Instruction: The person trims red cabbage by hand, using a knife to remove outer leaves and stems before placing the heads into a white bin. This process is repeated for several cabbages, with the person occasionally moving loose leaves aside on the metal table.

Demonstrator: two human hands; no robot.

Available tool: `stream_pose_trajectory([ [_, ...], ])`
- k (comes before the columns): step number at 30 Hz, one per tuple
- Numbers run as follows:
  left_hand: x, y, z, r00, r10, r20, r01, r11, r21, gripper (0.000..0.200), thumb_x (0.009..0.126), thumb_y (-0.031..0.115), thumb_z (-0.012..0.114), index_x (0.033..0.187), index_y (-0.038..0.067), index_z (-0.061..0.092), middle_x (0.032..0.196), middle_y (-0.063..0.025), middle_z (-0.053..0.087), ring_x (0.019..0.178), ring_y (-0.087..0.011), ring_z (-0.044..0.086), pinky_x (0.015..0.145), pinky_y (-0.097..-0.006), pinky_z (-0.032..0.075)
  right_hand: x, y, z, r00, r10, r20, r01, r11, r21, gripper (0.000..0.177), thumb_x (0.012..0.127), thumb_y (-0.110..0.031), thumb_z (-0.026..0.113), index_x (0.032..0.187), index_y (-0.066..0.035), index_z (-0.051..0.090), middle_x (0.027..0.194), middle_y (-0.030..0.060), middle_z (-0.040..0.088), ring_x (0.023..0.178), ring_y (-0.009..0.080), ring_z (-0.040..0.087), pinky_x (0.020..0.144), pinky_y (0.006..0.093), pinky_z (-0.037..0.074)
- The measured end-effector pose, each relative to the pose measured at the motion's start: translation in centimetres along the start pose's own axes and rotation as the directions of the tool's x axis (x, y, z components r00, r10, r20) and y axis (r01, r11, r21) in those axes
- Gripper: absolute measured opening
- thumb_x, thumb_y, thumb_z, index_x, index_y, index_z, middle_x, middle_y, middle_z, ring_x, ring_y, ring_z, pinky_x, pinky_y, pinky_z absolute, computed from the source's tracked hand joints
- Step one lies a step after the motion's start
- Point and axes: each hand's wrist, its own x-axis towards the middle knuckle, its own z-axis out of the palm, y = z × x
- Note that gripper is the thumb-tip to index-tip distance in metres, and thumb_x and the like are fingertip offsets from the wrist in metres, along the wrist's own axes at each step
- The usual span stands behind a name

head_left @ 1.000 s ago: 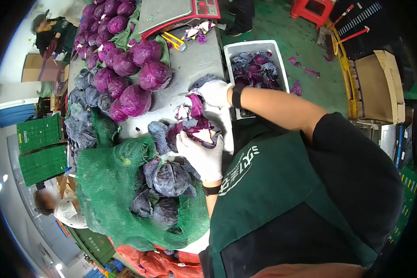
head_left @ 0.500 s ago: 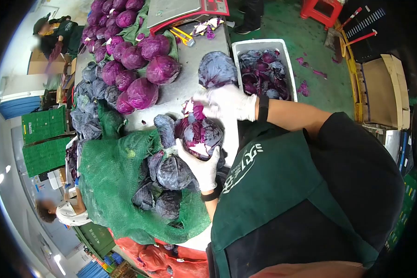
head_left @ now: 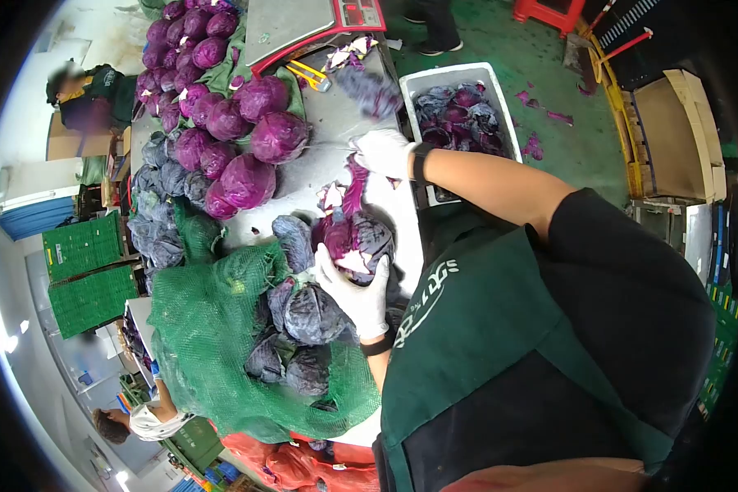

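Note:
My left hand (head_left: 355, 291) in a white glove grips a partly peeled red cabbage (head_left: 375, 238) from its near side, with thumb and fingers spread round it. Pale cut patches show on the cabbage. Farther right along the table, my right hand (head_left: 383, 153), also gloved, has its fingers closed at the end of a purple cabbage leaf (head_left: 355, 190) that reaches toward the cabbage. Just beyond that hand is a dark, motion-blurred outer leaf or head (head_left: 369, 92). Unpeeled dull cabbages (head_left: 313, 313) lie beside my left hand in a green mesh sack (head_left: 213, 328).
Peeled shiny cabbages (head_left: 250, 180) are piled across the table. A scale (head_left: 295, 29), yellow cutter (head_left: 310, 76) and scraps lie to the right. A white bin (head_left: 512, 123) holds discarded leaves. Red mesh sacks (head_left: 303, 467) sit at left. Other people (head_left: 152, 422) are nearby.
My right hand has moved away from the cabbage, and more purple leaf shows between them. The dark piece beyond it has shifted farther off and blurred. My left hand stays on the cabbage.

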Motion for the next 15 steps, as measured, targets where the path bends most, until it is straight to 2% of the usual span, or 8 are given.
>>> stream_pose_trajectory([
  [1, 0.0, 0.1, -0.3, 0.999, -0.054, -0.003, 0.054, 0.998, 0.011, 0.107, 0.062, 0.029, 0.090, 0.150, 0.009, 0.033, 0.143, -0.0264, 0.035, 0.133, -0.0433, 0.034, 0.112, -0.0523, 0.027, -2.8, -1.6, -3.1, 0.998, 0.035, 0.052, -0.043, 0.988, 0.149, 0.032, 0.090, -0.031, 0.055, 0.097, -0.001, 0.065, 0.079, 0.0185, 0.069, 0.072, 0.0322, 0.070, 0.067, 0.0430, 0.056],
  [3, -0.3, 0.1, -0.6, 0.996, -0.083, 0.029, 0.081, 0.994, 0.070, 0.109, 0.061, 0.033, 0.091, 0.151, 0.013, 0.032, 0.143, -0.0292, 0.031, 0.133, -0.0465, 0.031, 0.111, -0.0537, 0.028, -5.1, -2.1, -2.2, 0.968, -0.195, -0.159, 0.222, 0.960, 0.170, 0.044, 0.088, -0.043, 0.063, 0.110, -0.004, 0.061, 0.079, 0.0176, 0.069, 0.070, 0.0304, 0.070, 0.066, 0.0406, 0.055],
  [5, 0.2, 1.3, -1.5, 0.989, -0.084, 0.120, 0.074, 0.994, 0.085, 0.111, 0.061, 0.036, 0.091, 0.152, 0.013, 0.031, 0.143, -0.0305, 0.031, 0.133, -0.0477, 0.030, 0.111, -0.0541, 0.028, -7.7, -4.3, -2.0, 0.959, -0.282, 0.040, 0.263, 0.930, 0.256, 0.063, 0.083, -0.055, 0.068, 0.119, -0.004, 0.059, 0.081, 0.0170, 0.069, 0.073, 0.0324, 0.069, 0.068, 0.0417, 0.055],
  [7, 0.6, 2.2, -2.0, 0.983, -0.034, 0.181, -0.006, 0.976, 0.217, 0.111, 0.060, 0.030, 0.091, 0.152, 0.015, 0.031, 0.143, -0.0300, 0.032, 0.132, -0.0464, 0.033, 0.109, -0.0521, 0.031, -9.4, -4.9, 0.5, 0.944, -0.331, 0.016, 0.330, 0.944, 0.025, 0.071, 0.083, -0.059, 0.067, 0.128, -0.005, 0.057, 0.084, 0.0177, 0.069, 0.075, 0.0328, 0.069, 0.069, 0.0419, 0.055],
  [9, 1.0, 3.2, -2.0, 0.974, -0.098, 0.206, 0.041, 0.964, 0.262, 0.109, 0.059, 0.028, 0.091, 0.150, 0.015, 0.033, 0.143, -0.0295, 0.034, 0.131, -0.0470, 0.035, 0.110, -0.0512, 0.031, -9.8, -4.7, 0.1, 0.937, -0.348, -0.029, 0.349, 0.930, 0.114, 0.074, 0.080, -0.057, 0.068, 0.124, 0.002, 0.057, 0.085, 0.0243, 0.067, 0.080, 0.0377, 0.068, 0.073, 0.0450, 0.054],
  [11, 1.3, 3.7, -1.6, 0.976, -0.102, 0.194, 0.041, 0.955, 0.295, 0.107, 0.059, 0.027, 0.091, 0.148, 0.014, 0.035, 0.142, -0.0289, 0.036, 0.130, -0.0465, 0.036, 0.111, -0.0507, 0.030, -9.4, -4.1, -0.5, 0.940, -0.321, 0.115, 0.279, 0.918, 0.284, 0.070, 0.081, -0.053, 0.070, 0.119, 0.004, 0.058, 0.081, 0.0242, 0.066, 0.077, 0.0392, 0.066, 0.070, 0.0458, 0.053],
  [13, 1.4, 3.6, -1.3, 0.979, -0.094, 0.181, 0.032, 0.947, 0.320, 0.105, 0.059, 0.027, 0.092, 0.147, 0.013, 0.036, 0.142, -0.0282, 0.037, 0.130, -0.0460, 0.037, 0.111, -0.0502, 0.030, -8.9, -3.1, 0.6, 0.929, -0.363, 0.064, 0.339, 0.910, 0.237, 0.059, 0.081, -0.043, 0.070, 0.115, 0.004, 0.059, 0.078, 0.0229, 0.065, 0.074, 0.0398, 0.066, 0.067, 0.0463, 0.052],
  [15, 1.2, 2.3, -0.4, 0.991, 0.100, 0.090, -0.117, 0.971, 0.209, 0.103, 0.056, 0.027, 0.092, 0.143, 0.008, 0.040, 0.144, -0.0262, 0.037, 0.131, -0.0449, 0.038, 0.109, -0.0496, 0.036, -8.5, -2.9, 0.5, 0.924, -0.344, 0.170, 0.305, 0.927, 0.219, 0.051, 0.082, -0.037, 0.069, 0.111, 0.003, 0.059, 0.076, 0.0215, 0.065, 0.072, 0.0390, 0.066, 0.066, 0.0453, 0.051],
])
